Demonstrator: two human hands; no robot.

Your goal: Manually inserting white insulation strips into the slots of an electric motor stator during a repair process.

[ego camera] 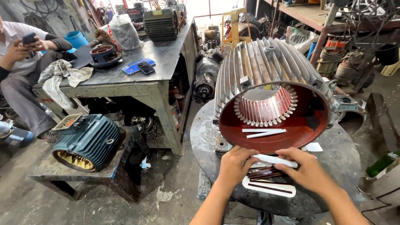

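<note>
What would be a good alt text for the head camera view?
Both hands, left hand and right hand, hold a white paper strip before a large ribbed motor housing lying on a round metal table. A seated person looks at a phone at far left.

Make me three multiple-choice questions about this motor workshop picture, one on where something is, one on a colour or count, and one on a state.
1. Where do the two loose white strips lie?
A. Inside the red bore of the big finned motor housing
B. On the metal workbench
C. On the floor

2. What colour is the smaller motor housing on the low stand at the left?
A. Red
B. Teal
C. Yellow

3. What are the left hand and right hand doing?
A. Hanging free of everything
B. Both touching one white strip between them
C. Gripping a hammer

Answers:
1. A, the strips rest on the lower red inner wall of the housing.
2. B, its ribbed shell is blue-green.
3. B, the fingers of both hands meet on the strip above the round table.
</note>
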